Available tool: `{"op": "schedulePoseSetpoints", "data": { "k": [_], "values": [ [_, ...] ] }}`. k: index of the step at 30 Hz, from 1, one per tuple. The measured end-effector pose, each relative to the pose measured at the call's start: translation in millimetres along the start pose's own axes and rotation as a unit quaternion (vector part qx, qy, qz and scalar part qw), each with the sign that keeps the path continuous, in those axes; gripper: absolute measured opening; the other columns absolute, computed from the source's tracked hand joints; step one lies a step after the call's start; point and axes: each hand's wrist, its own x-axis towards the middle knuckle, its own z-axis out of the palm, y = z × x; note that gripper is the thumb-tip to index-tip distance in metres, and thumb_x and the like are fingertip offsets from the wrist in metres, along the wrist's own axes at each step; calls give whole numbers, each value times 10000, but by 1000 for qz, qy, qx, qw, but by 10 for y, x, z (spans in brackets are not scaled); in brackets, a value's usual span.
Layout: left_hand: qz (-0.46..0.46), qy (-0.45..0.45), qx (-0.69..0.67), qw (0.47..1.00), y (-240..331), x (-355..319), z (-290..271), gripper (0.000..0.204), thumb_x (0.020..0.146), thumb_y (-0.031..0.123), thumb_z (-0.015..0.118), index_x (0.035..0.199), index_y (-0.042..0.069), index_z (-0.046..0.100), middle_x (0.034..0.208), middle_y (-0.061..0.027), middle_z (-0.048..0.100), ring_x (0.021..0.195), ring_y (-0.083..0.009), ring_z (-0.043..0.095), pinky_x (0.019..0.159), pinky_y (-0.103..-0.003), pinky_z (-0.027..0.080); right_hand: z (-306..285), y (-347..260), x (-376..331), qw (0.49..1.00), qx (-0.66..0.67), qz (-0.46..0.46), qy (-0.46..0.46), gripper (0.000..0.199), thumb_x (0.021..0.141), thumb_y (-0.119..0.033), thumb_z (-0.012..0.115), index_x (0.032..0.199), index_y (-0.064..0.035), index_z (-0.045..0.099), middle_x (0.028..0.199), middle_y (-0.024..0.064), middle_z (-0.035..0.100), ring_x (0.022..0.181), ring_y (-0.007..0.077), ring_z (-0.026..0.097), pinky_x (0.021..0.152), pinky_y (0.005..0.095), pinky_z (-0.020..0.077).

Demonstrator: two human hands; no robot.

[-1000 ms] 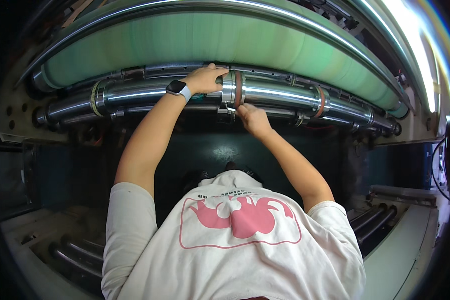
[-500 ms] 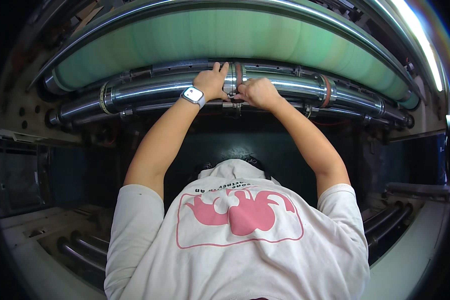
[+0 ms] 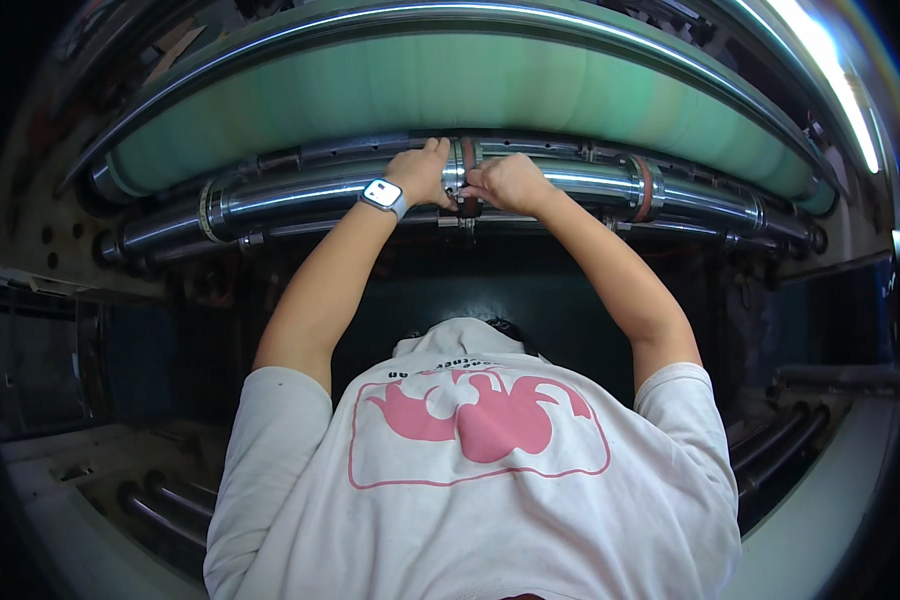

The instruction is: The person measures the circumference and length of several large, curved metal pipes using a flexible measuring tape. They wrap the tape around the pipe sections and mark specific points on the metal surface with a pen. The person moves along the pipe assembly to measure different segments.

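A shiny metal roller [image 3: 300,190] runs crosswise before me, with a metal collar [image 3: 452,168] and a reddish-brown band [image 3: 471,152] around its middle. My left hand [image 3: 417,174] grips the collar from the left, fingers over the top and thumb lower down on the near side. On its wrist is a watch [image 3: 381,194] with a light strap. Just right of the band, my right hand [image 3: 513,186] is closed, its fingertips pinched together against the collar's near side. Whatever those fingertips hold is too small and hidden to tell.
Behind the roller lies a wide green cylinder [image 3: 450,85], with a long metal bar [image 3: 460,12] beyond it. A second banded collar [image 3: 645,188] sits farther right, and a pale ring [image 3: 207,210] at left. Machine side frames stand at both ends.
My left fingers, stretched upward before, now bend down closer over the collar. The right hand stays pinched at the collar, shifted slightly left. The view has tilted a little.
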Motion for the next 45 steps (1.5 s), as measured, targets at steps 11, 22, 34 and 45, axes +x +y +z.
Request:
{"op": "schedulePoseSetpoints", "data": {
  "k": [11,22,34,45],
  "values": [
    [10,37,-1,999,72,-71,9,1061,458,408,813,1250,-55,280,1129,-186,472,935,-321,566,754,-373,486,140,73,-40,989,137,35,33,326,827,-393,503,727,-88,568,634,111,577,605,319,561,525,418,431],
    [-8,-47,-26,999,32,43,-147,1061,441,432,801,1265,-2,294,1181,-181,442,1036,-334,504,836,-384,441,84,69,89,968,215,123,30,335,842,-386,490,724,-80,559,647,145,580,644,357,553,569,441,424],
    [-1,11,-10,1000,41,-4,-22,1097,437,480,789,1295,34,272,1178,-203,448,987,-349,533,786,-402,460,140,54,87,965,222,124,66,329,846,-357,504,727,-51,534,648,154,555,652,359,531,568,416,406],
    [-8,-24,-29,999,26,66,-79,1084,428,464,795,1291,56,283,1171,-176,454,1015,-340,516,816,-398,444,184,155,129,964,231,126,35,330,850,-390,476,766,-87,575,684,149,590,681,362,557,596,449,430]
  ]
}}
